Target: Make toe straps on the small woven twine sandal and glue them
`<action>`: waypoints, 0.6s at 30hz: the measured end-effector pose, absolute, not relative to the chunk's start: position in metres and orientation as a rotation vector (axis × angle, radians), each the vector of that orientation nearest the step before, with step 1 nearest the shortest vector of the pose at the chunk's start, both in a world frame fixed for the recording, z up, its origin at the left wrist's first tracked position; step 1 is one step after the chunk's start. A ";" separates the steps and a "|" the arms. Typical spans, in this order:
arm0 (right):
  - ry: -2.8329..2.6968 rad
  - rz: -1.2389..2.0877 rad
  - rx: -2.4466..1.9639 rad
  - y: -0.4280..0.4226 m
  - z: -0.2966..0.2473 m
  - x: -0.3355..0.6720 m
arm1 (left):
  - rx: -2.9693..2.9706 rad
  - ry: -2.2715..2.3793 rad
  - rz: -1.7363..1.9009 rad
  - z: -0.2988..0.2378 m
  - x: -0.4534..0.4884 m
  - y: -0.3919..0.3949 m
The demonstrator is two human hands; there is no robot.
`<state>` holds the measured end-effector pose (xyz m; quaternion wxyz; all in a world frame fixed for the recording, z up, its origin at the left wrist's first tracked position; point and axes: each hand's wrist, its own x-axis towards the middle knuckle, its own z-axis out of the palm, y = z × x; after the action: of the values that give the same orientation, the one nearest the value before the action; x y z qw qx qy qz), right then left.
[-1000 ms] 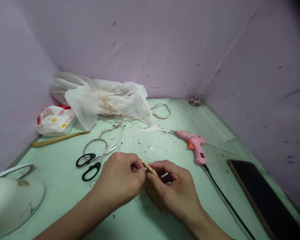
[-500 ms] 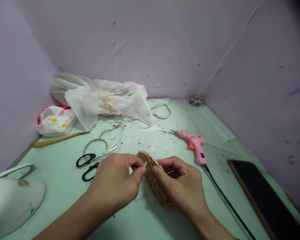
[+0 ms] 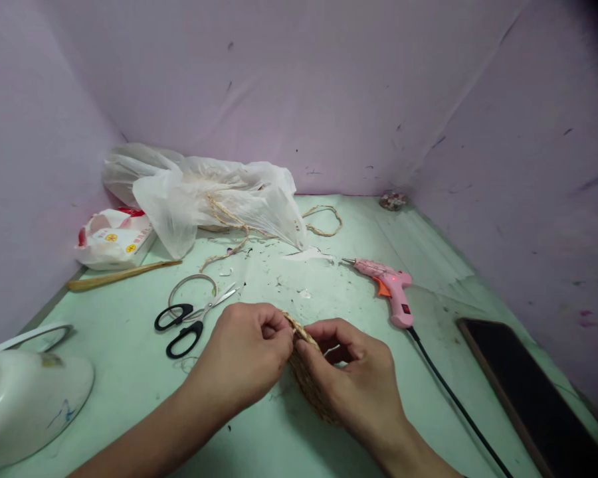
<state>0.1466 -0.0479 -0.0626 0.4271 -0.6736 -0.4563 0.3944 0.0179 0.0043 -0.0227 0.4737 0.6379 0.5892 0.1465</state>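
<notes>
A round, brown woven straw piece (image 3: 311, 395) is held tilted on its edge in front of me, its braided rim facing up. My right hand (image 3: 359, 372) grips it from the right, thumb on the near face and fingers behind the rim. At the upper rim my left hand (image 3: 249, 348) is closed in a pinch, touching the weave. A short pale straw strand showed between these left fingertips a moment ago; now the fingers hide it. Left of my left hand lie scissors (image 3: 199, 318) with black handles, partly spread, over a ring-shaped loop (image 3: 192, 279).
A pink glue gun (image 3: 391, 289) with a black cord lies to the right, beside a dark phone (image 3: 523, 392). At the back are a white plastic bag (image 3: 229, 186), braided straw cord (image 3: 232, 252) and a tissue pack (image 3: 114, 239). An overturned white bowl (image 3: 34, 405) sits at left.
The woven piece has turned more edge-on and dropped slightly. My left fingertips have moved in against its rim, covering the pale strand end. My right hand has shifted slightly left. The view moved slightly.
</notes>
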 end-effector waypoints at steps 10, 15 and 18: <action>-1.307 0.786 -1.578 -0.051 -0.067 0.143 | 1.397 1.407 0.303 -0.024 0.018 0.008; -1.291 0.869 -1.594 -0.049 -0.067 0.144 | 1.488 1.398 0.432 -0.034 0.018 0.005; -1.182 0.944 -1.662 -0.045 -0.064 0.145 | 1.572 1.341 0.418 -0.038 0.017 0.006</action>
<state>0.1453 -0.0445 -0.0637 0.4326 -0.6668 -0.4741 0.3787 0.0173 0.0058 -0.0375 0.4941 0.6482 0.5532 0.1725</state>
